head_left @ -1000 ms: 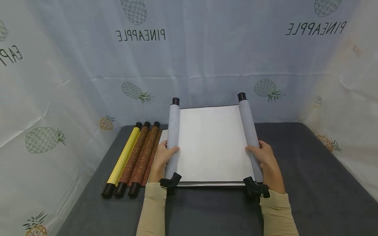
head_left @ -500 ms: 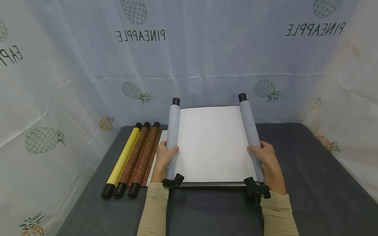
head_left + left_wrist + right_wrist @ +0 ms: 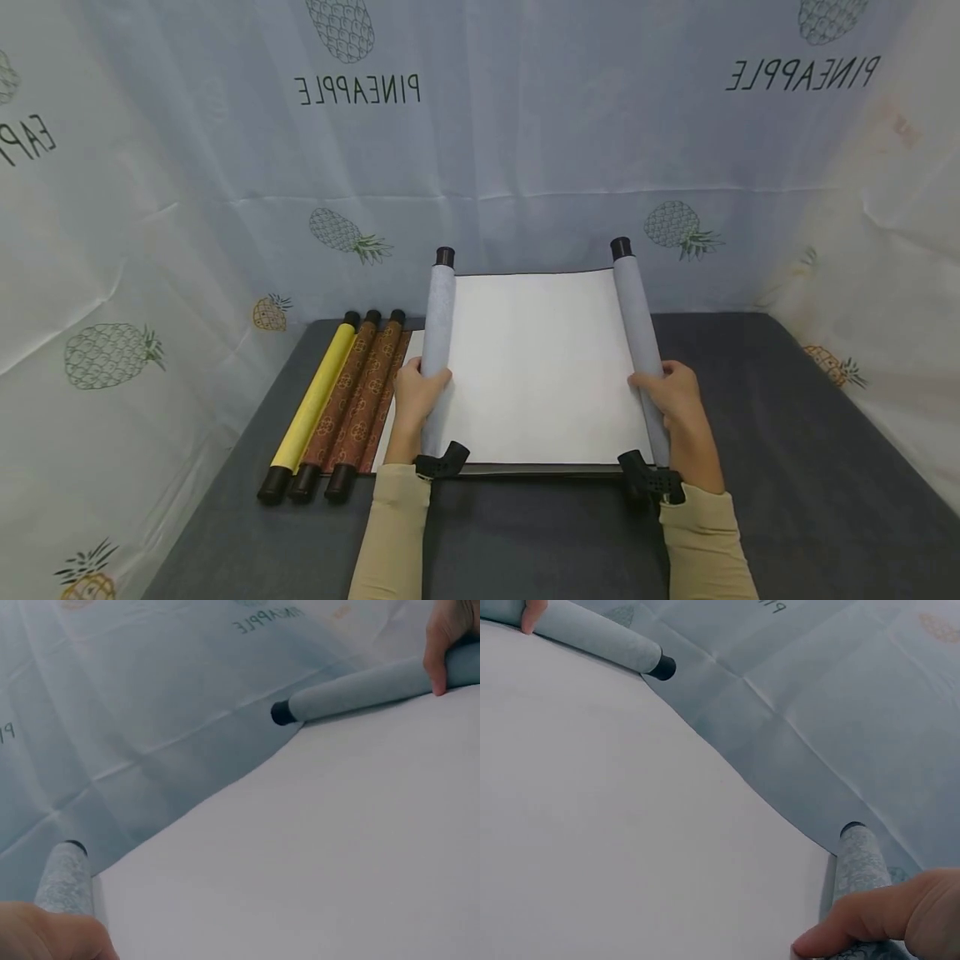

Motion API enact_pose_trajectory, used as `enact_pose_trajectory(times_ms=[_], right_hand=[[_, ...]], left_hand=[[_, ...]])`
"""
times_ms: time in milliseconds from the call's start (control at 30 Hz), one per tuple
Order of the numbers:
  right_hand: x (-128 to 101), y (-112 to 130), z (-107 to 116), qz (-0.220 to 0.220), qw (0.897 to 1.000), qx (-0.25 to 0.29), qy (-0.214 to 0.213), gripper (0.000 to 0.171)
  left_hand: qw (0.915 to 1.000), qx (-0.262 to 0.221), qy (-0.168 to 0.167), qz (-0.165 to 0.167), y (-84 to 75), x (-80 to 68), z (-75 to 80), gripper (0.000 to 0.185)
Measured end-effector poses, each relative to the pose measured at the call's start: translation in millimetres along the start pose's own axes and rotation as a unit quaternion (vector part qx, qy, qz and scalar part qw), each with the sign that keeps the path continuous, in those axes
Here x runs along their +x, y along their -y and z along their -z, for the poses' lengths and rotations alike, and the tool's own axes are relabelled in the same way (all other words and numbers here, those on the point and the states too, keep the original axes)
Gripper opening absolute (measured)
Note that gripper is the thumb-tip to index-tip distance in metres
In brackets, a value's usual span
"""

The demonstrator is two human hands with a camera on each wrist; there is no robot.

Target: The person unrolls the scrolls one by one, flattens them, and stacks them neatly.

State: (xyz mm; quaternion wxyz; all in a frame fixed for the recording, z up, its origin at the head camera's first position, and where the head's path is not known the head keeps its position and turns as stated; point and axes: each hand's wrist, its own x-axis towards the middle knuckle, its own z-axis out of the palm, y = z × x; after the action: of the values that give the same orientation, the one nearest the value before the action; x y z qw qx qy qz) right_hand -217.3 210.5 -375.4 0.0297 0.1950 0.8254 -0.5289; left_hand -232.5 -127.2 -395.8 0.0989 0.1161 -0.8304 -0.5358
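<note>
A hanging scroll with blue-grey backing is held partly unrolled, its white sheet (image 3: 543, 367) stretched between two rolls with black end knobs. My left hand (image 3: 415, 400) grips the left roll (image 3: 440, 321), thumb over its inner side. Around the right roll (image 3: 634, 321) my right hand (image 3: 677, 393) is curled the same way, thumb on the front. The far ends of both rolls tilt up against the curtain. In the left wrist view, my left hand (image 3: 56, 934) shows at the lower corner; in the right wrist view, my right thumb (image 3: 855, 922) lies across its patterned roll.
Left of my left hand, a yellow scroll (image 3: 315, 396) and two brown patterned scrolls (image 3: 341, 396) (image 3: 370, 396) lie side by side on the dark grey table (image 3: 525, 542). A white strip with brown edging (image 3: 384, 417) lies beside them, partly hidden. A pineapple-print curtain (image 3: 525, 125) stands behind.
The right roll has shifted slightly to the right, and the white sheet between the rolls is a little wider. Both hands keep their grip.
</note>
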Motion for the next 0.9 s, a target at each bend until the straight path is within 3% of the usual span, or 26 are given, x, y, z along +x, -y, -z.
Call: enact_pose_trajectory(times_ms=[200, 400, 633, 900], right_hand=[[0, -1, 1, -0.003, 1.0, -0.001, 0.004, 0.075], [0, -1, 2, -0.004, 1.0, -0.015, 0.011, 0.068], [-1, -1, 10, -0.002, 0.997, -0.055, 0.05, 0.073], [-2, 1, 12, 0.002, 0.998, -0.049, 0.05, 0.07]], left_hand=[[0.9999, 0.003, -0.01, 0.0, -1.9, 1.3, 2.1, 0.052], [0.9995, 0.024, 0.017, 0.006, -3.0, 3.1, 1.5, 0.058], [0.9989, -0.007, 0.037, 0.029, -2.5, 2.7, 1.5, 0.061], [0.9976, -0.032, 0.037, 0.048, 0.4, 1.7, 4.3, 0.088]])
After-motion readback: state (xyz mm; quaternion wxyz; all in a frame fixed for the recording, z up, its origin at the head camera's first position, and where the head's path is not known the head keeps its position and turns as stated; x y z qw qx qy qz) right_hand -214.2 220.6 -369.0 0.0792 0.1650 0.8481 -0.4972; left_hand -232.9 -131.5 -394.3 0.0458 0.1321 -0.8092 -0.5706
